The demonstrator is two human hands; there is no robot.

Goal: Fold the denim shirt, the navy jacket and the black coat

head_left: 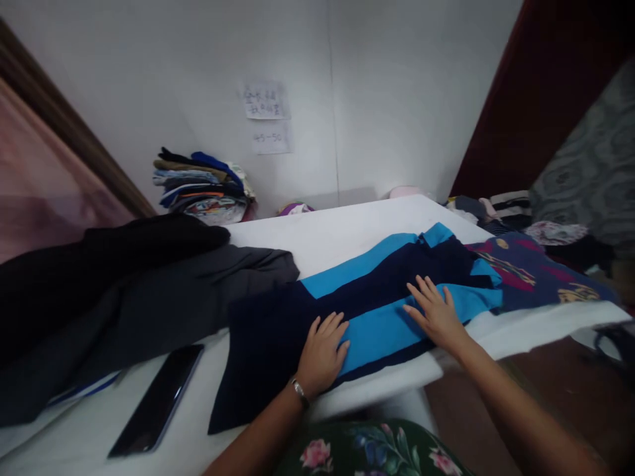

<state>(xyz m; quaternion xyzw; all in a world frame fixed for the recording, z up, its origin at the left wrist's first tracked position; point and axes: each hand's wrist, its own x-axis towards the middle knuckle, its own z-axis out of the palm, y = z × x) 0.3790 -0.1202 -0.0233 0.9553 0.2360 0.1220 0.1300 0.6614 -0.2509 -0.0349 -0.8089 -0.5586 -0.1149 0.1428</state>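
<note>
Spread out on the white-covered table (357, 221) is a navy garment with bright blue panels (381, 330); its exact kind is hard to tell. My left hand (323, 352) lies on its lower middle, fingers stretched over the navy cloth and the edge of a blue panel. Farther right, my right hand (436, 312) rests flat with spread fingers where navy and blue meet. Neither hand grips the cloth. The garment's right end touches or overlaps a patterned purple-blue garment (536, 271).
Dark grey and black clothes (149, 297) cover the table's left side, a phone (157, 400) in front of them. A folded clothes stack (203, 185) stands by the wall. More clothes (506, 208) lie at the back right. Handwritten papers (266, 109) hang on the wall.
</note>
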